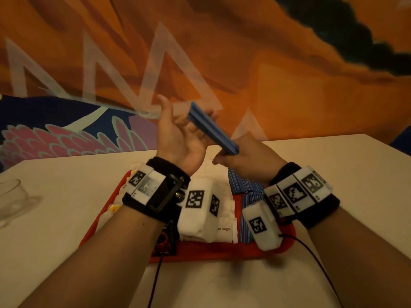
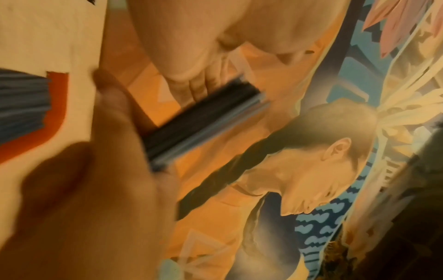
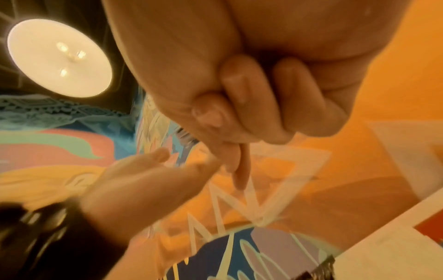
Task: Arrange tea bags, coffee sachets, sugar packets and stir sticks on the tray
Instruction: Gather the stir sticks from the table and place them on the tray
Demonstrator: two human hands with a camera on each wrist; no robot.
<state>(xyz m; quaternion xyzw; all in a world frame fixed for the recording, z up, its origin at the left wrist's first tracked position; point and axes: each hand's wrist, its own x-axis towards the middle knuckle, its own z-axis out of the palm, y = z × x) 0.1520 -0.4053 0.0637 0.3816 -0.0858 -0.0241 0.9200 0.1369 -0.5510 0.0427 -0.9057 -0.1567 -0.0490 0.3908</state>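
Observation:
A bundle of blue stick sachets (image 1: 211, 127) is held tilted in the air above the red tray (image 1: 222, 250). My right hand (image 1: 242, 156) grips its lower end with curled fingers (image 3: 251, 98). My left hand (image 1: 178, 132) is raised palm up with straight fingers against the upper end. The left wrist view shows the bundle (image 2: 201, 121) edge-on and dark between both hands. On the tray lie white sugar packets (image 1: 224, 227), a fan of blue striped sachets (image 1: 244, 183), tea bags with yellow tags (image 1: 113, 207) at the left rim, and a dark packet (image 1: 165, 238) half hidden by my left wrist.
The tray sits on a white table (image 1: 66, 196) pushed against a painted orange wall. A clear glass (image 1: 11, 196) stands at the table's far left. Black cables trail from the wrist cameras over the near table edge.

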